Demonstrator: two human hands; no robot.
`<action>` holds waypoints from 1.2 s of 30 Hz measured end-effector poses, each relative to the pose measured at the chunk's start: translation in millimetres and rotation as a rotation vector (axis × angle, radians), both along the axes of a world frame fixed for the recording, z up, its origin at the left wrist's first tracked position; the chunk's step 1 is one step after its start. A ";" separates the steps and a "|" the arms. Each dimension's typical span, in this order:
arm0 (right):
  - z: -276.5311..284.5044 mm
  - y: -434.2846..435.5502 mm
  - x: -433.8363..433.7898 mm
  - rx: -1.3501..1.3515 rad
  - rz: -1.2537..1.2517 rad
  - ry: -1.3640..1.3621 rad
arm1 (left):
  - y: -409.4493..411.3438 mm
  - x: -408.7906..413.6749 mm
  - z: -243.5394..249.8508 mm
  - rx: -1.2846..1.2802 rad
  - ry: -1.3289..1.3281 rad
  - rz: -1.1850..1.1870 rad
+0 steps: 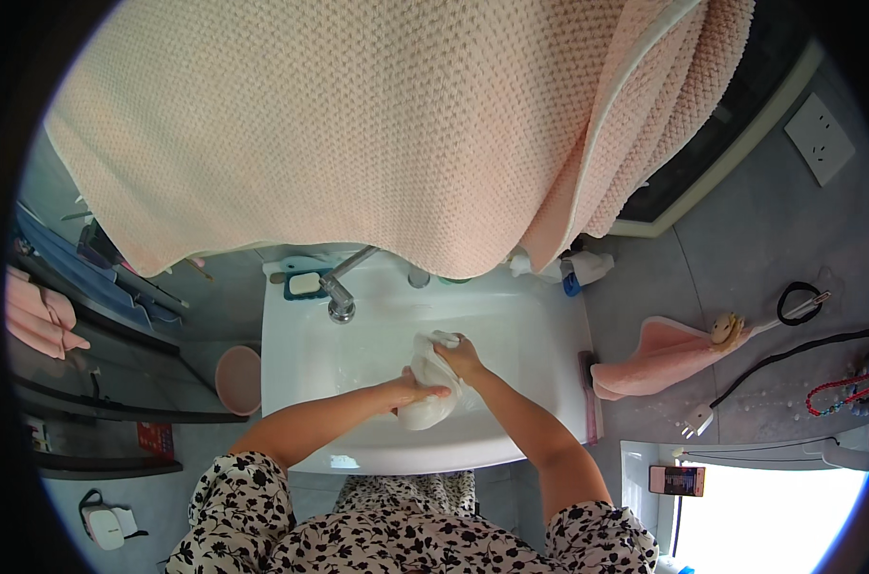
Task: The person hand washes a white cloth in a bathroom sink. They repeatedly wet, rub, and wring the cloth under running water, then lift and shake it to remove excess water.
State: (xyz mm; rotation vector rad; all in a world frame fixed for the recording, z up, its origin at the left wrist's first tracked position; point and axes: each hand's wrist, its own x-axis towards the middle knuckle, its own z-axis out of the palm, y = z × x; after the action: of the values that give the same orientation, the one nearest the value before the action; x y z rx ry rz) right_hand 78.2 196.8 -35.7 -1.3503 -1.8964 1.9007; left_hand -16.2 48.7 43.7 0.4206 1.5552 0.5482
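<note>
A wet-looking white cloth [428, 373] is bunched between both my hands above the basin of a white washbasin [535, 359]. My left hand [409, 392] grips its lower left part, with the thumb lying across the front. Higher up on the right, my right hand [463, 356] holds the cloth's upper edge with curled fingers. A chrome faucet [341, 305] stands beyond my hands to the left, beside a white bar of soap [305, 283] in a blue soap dish [289, 295]. Parts of the fingers are hidden by the cloth.
A large pink towel [377, 129] hangs over the washbasin's back edge. A pink basin [238, 380] is at the left. Along the right side are a pink comb [592, 412], a hanging pink cloth [664, 359], a plug on a black cord [698, 420] and a phone [677, 481] near the window.
</note>
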 end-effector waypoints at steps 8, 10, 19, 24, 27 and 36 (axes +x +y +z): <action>10.2 -5.6 -8.7 0.261 -0.029 -0.155 | 5.8 0.5 -4.0 0.025 -0.130 0.142; 13.3 -0.2 -6.1 0.146 -0.009 -0.149 | 3.5 -1.0 -3.0 -0.034 -0.346 0.260; 56.2 12.1 39.6 -0.909 0.053 0.766 | -15.3 13.4 39.1 0.219 -1.468 0.401; 11.4 -64.4 19.0 -1.110 -0.233 1.240 | -24.9 63.1 21.3 0.289 -1.835 0.701; 1.5 -55.4 13.8 -0.981 -0.312 1.434 | -36.3 72.6 10.1 0.255 -1.799 0.947; 60.8 -6.5 39.9 -0.879 -0.075 0.658 | -48.6 49.5 55.9 0.408 -1.285 0.755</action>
State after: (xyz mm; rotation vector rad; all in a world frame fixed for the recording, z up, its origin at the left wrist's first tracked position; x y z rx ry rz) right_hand 118.2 190.3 25.1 -0.7008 -0.7014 2.7899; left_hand 33.4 0.1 99.6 -0.2624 0.2796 1.3807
